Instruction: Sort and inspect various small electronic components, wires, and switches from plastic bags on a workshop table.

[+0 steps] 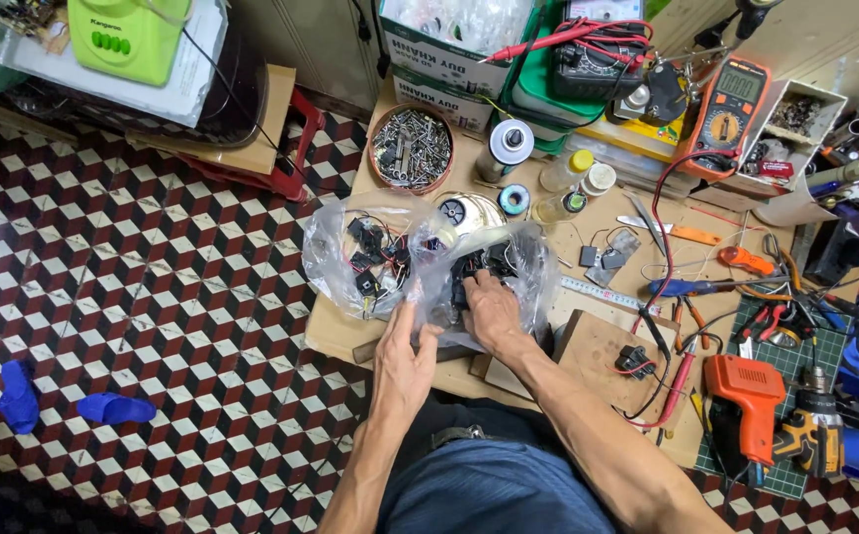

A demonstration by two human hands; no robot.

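Near the counter (588, 346)'s front edge, the left hand (405, 361) pinches the clear plastic bag (350, 247) open. The right hand (489, 307) is already inside, its grip curled around small black wired parts (474, 267). Most parts remain bagged, so sorting looks barely begun.

Inside the clear plastic bag (420, 262) the right hand (490, 311) has its fingertips buried among small black parts too tangled to identify, while beside the bag the counter (588, 341) runs past the picture's right edge.
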